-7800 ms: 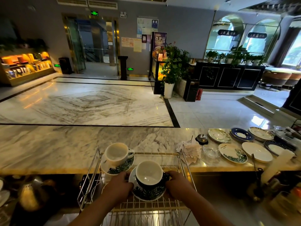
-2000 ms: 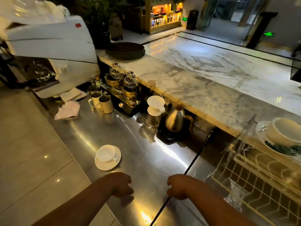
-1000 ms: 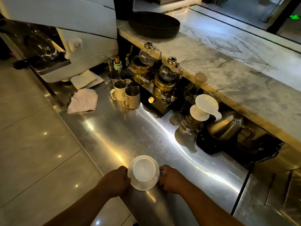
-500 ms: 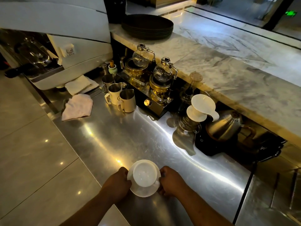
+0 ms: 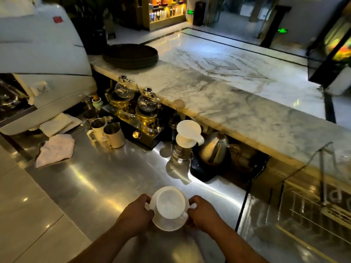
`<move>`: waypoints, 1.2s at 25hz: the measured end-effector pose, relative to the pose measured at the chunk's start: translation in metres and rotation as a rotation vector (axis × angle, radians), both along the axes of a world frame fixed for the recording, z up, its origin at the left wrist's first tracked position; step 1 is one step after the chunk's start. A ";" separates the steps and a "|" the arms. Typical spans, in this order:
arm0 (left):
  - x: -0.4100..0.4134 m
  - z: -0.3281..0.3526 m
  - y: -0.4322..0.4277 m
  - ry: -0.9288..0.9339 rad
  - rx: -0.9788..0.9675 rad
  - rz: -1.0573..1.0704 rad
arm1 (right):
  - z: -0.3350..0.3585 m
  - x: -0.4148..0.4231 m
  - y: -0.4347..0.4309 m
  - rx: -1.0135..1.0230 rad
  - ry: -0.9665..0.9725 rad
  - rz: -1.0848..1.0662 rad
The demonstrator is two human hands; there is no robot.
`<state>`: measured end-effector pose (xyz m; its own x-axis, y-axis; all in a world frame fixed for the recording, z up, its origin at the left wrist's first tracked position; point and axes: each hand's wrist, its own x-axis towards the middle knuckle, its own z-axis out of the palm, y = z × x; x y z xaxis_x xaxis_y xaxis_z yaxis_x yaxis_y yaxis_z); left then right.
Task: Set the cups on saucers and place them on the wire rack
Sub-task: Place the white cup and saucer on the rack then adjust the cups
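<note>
A plain white cup (image 5: 170, 203) sits on a white saucer (image 5: 169, 223), lifted above the steel counter (image 5: 106, 179). My left hand (image 5: 136, 215) grips the saucer's left rim. My right hand (image 5: 202, 213) grips its right rim, next to the cup's handle. The wire rack (image 5: 321, 196) shows at the far right edge, partly cut off by the frame.
Behind the cup stand a white dripper on a glass server (image 5: 187, 137), a steel kettle (image 5: 214, 147), two siphon brewers (image 5: 146, 111) and milk jugs (image 5: 112, 133). A cloth (image 5: 56, 149) lies left. Dark plates (image 5: 131, 56) sit stacked on the marble bar top (image 5: 228, 109).
Both hands reached the white cup and saucer on the counter, took hold of the saucer and now carry it toward the right; the view has swung right, so the rack's edge shows.
</note>
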<state>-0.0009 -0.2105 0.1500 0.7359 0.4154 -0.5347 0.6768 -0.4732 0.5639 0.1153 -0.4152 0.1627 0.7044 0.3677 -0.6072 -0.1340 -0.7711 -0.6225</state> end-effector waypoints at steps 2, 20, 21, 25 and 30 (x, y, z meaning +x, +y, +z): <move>0.013 0.013 -0.024 -0.025 -0.020 -0.042 | 0.014 0.005 -0.032 0.012 -0.008 -0.045; 0.026 0.103 -0.261 -0.131 -0.039 -0.151 | 0.079 -0.013 -0.282 0.168 -0.019 -0.277; 0.023 0.107 -0.271 -0.136 -0.040 -0.147 | 0.083 -0.015 -0.293 0.174 -0.024 -0.274; 0.019 0.117 -0.297 -0.147 -0.028 -0.158 | 0.093 -0.020 -0.320 0.187 -0.050 -0.264; 0.029 0.129 -0.308 -0.165 -0.030 -0.217 | 0.104 -0.024 -0.335 0.184 -0.078 -0.323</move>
<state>0.0285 -0.5187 0.2786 0.8843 0.2241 -0.4096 0.4589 -0.5785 0.6743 0.0910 -0.7500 0.2668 0.8432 0.2174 -0.4917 -0.2988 -0.5709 -0.7647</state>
